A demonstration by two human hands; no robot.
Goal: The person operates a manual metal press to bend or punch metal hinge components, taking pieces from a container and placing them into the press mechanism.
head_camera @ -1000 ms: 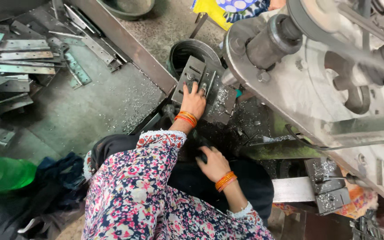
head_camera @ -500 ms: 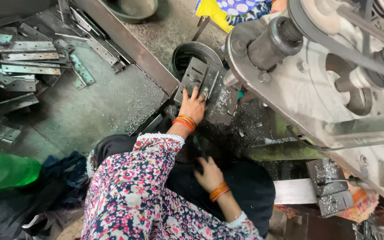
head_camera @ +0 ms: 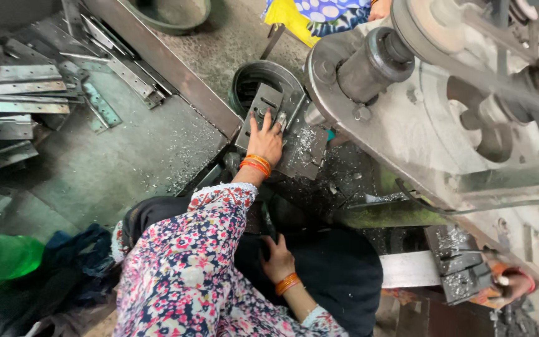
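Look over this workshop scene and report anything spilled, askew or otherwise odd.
Shiny metal shavings lie scattered over the grey metal plate beside the left hand, and more dust the dark workbench top. The flat metal strips at upper left sit in a loose, crooked pile. Nothing looks broken.

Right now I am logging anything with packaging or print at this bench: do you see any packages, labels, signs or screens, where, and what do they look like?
No signs, labels or screens show.
Green plastic bottle: lower left edge, lying down, rounded, plain.
Yellow bag: top centre, behind the machine, crumpled, beside blue-and-white dotted cloth.
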